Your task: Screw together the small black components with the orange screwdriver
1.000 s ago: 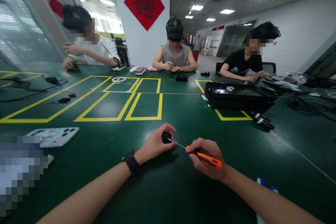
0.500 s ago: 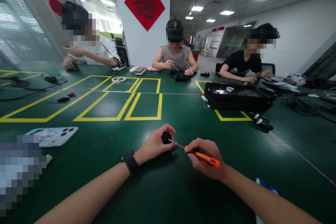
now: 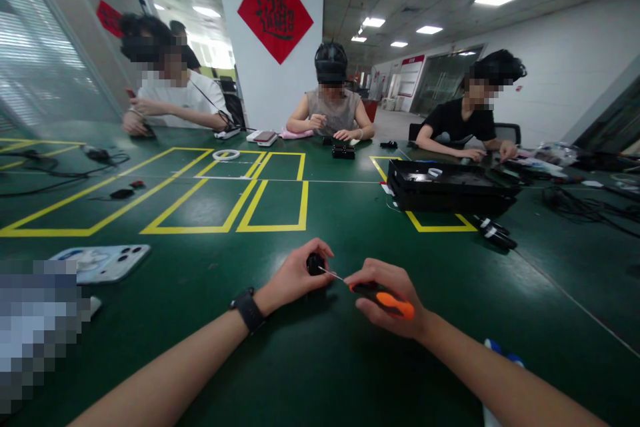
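Between the thumb and fingers of my left hand (image 3: 299,270) sits a small round black part (image 3: 315,264), gripped just above the green table (image 3: 280,360). A screwdriver (image 3: 395,303) with an orange and black handle lies in the grasp of my right hand (image 3: 393,290). Its thin metal shaft points left and its tip meets the face of the black part. What exactly the tip sits in is too small to make out. My left wrist wears a dark watch (image 3: 247,310).
Left of my hands lies a phone (image 3: 113,262) in a light case. A long black tray (image 3: 450,190) stands at the far right, with black pieces (image 3: 495,233) before it. Yellow tape outlines (image 3: 273,228) mark the table. Three people sit opposite, handling small items.
My right fingers have shifted on the screwdriver handle, which looks turned, showing a different orange face. My left hand keeps hold of the black part in nearly the same spot.
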Demonstrator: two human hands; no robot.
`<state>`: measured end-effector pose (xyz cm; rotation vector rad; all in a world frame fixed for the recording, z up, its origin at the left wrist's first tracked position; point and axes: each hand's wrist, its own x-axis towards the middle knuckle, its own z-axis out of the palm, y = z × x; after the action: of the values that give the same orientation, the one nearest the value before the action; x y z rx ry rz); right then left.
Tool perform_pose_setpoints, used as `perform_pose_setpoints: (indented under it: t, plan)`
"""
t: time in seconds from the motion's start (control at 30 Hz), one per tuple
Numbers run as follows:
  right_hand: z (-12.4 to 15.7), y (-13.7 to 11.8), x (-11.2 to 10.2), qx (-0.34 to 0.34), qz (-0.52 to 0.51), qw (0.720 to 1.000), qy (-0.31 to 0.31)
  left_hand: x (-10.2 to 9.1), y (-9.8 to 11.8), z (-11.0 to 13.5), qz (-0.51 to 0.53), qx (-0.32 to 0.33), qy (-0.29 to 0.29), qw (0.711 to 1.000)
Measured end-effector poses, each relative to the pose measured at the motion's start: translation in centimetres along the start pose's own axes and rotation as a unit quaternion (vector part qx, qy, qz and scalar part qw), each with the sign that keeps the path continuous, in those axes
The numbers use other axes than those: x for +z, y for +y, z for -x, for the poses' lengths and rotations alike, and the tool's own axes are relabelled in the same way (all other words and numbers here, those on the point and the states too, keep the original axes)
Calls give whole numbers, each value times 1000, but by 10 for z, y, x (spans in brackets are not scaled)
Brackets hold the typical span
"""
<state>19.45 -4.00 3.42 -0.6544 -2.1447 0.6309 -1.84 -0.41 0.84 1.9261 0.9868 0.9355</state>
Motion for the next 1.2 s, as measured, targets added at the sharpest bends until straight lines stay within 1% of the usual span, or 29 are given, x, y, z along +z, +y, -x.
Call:
perform_pose_setpoints:
  t: [0.1,0.23,0.3,0.43,0.47,0.5,0.67,0.77,0.97,1.07,1.2]
  plan:
    - [-1,0,2,44,-19,999,16,-1,0,0,-7,-2,0,1000]
    - [-2,0,3,26,-46,999,-10,-1,0,-1,-3,-6,4,1000]
    - [-3,1,3,33,-64,997,-12,-1,0,-2,-4,-4,5,1000]
    - [-1,3,3,124,-141,982,10,-2,-1,-1,-14,-1,6,1000]
    - [0,3,3,140,-153,978,16,-1,-1,-1,-15,0,5,1000]
    - [0,4,3,141,-154,978,20,-1,-1,-1,-15,0,5,1000]
    - [-3,3,1,43,-82,996,-1,0,-2,-1,0,-4,8,1000]
    - [-3,2,0,40,-63,997,4,-1,-1,-1,7,-3,2,1000]
    - [-1,4,1,11,-50,997,49,-2,0,-1,8,-7,-5,1000]
    - [0,3,1,-6,-45,997,58,-2,0,-1,5,-8,-4,1000]
    - [-1,2,0,-8,-40,997,59,-2,0,0,4,-8,-7,1000]
